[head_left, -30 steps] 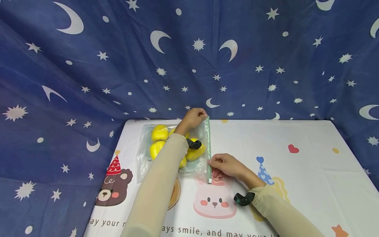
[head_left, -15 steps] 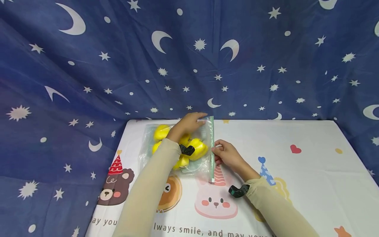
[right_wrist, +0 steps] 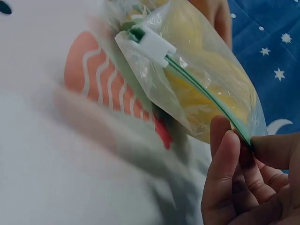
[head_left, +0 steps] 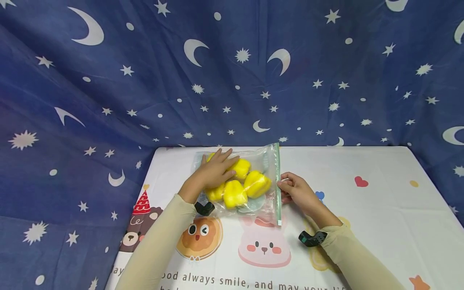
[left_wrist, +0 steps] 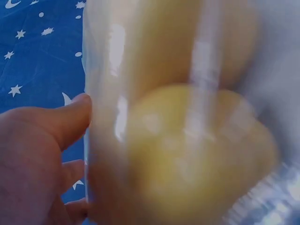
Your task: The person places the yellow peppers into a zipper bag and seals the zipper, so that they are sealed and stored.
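A clear zip bag (head_left: 266,159) with a green zip strip (head_left: 278,193) lies on the table, holding several yellow bell peppers (head_left: 235,194). My left hand (head_left: 214,171) rests on the bag's left part with its fingers spread over the peppers. Up close in the left wrist view, that hand (left_wrist: 33,154) touches the edge of the plastic. At the opening on the right, my right hand (head_left: 298,191) pinches the zip edge between thumb and fingers. A white slider (right_wrist: 153,46) sits at the near end of the strip in the right wrist view.
The white tablecloth (head_left: 384,225) carries printed cartoon animals, hearts and lettering. A dark blue curtain (head_left: 308,72) with moons and stars rises behind the table and along its left side.
The bag and peppers have shifted right with my right hand. My left hand has left the far zip corner, moved left and nearer, and spread onto the bag.
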`<state>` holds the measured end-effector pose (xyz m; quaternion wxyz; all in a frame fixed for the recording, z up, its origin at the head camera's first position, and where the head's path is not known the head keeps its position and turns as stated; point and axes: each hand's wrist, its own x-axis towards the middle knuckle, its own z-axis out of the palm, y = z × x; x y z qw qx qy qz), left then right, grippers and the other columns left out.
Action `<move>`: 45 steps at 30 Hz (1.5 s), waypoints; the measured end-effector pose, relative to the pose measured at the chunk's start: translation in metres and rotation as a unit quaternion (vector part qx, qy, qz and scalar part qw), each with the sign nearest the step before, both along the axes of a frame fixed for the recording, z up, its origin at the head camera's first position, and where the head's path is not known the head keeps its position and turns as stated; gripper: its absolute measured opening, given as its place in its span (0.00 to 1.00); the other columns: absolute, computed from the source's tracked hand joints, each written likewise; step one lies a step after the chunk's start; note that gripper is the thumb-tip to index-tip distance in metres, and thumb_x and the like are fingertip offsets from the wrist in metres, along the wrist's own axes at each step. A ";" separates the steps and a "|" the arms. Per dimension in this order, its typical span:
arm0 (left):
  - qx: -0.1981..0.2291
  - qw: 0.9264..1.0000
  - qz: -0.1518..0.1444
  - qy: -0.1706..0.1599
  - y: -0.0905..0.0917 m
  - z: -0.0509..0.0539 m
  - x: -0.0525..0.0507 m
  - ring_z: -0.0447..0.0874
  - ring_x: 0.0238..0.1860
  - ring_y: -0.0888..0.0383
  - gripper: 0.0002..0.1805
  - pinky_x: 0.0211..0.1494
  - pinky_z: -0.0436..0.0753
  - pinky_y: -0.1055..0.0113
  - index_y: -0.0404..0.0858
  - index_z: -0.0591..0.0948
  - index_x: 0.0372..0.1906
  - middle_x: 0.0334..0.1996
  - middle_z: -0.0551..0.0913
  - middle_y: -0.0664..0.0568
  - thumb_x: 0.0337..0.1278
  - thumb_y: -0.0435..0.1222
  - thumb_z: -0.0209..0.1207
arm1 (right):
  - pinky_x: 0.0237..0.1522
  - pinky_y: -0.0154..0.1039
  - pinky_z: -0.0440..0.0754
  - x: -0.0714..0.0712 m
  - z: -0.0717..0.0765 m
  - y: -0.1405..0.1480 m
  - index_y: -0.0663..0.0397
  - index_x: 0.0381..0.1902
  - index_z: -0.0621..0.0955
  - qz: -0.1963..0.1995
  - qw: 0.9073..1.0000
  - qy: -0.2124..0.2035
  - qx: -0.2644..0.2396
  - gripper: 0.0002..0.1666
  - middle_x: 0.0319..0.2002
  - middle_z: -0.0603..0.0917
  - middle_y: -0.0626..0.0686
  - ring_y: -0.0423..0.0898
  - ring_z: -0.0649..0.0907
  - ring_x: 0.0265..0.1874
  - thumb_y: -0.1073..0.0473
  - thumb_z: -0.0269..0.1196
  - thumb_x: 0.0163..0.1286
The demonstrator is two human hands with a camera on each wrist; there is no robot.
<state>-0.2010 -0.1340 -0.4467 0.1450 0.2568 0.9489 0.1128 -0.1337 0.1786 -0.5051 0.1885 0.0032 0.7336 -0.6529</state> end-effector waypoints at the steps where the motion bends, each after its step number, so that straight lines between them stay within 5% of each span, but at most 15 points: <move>1: 0.001 1.000 0.000 0.002 -0.002 -0.002 0.003 0.37 0.84 0.43 0.32 0.73 0.43 0.20 0.60 0.59 0.81 0.84 0.46 0.55 0.78 0.56 0.47 | 0.31 0.40 0.88 0.001 0.000 0.003 0.66 0.58 0.71 0.001 1.000 0.002 0.002 0.19 0.30 0.79 0.49 0.42 0.80 0.27 0.57 0.58 0.79; 21: 0.046 0.997 -0.014 0.062 -0.008 -0.030 0.056 0.40 0.84 0.40 0.34 0.70 0.53 0.20 0.58 0.59 0.81 0.85 0.39 0.51 0.77 0.59 0.45 | 0.32 0.39 0.89 0.016 -0.004 0.064 0.65 0.61 0.70 -0.008 1.000 -0.003 0.026 0.27 0.31 0.79 0.45 0.42 0.79 0.27 0.50 0.61 0.78; 45: 0.059 0.996 -0.046 0.040 0.008 -0.036 0.070 0.53 0.82 0.48 0.37 0.72 0.53 0.22 0.59 0.51 0.83 0.84 0.44 0.54 0.77 0.58 0.47 | 0.27 0.33 0.87 0.036 -0.008 0.122 0.62 0.55 0.72 -0.029 0.999 -0.016 -0.014 0.17 0.27 0.78 0.44 0.38 0.79 0.23 0.55 0.59 0.79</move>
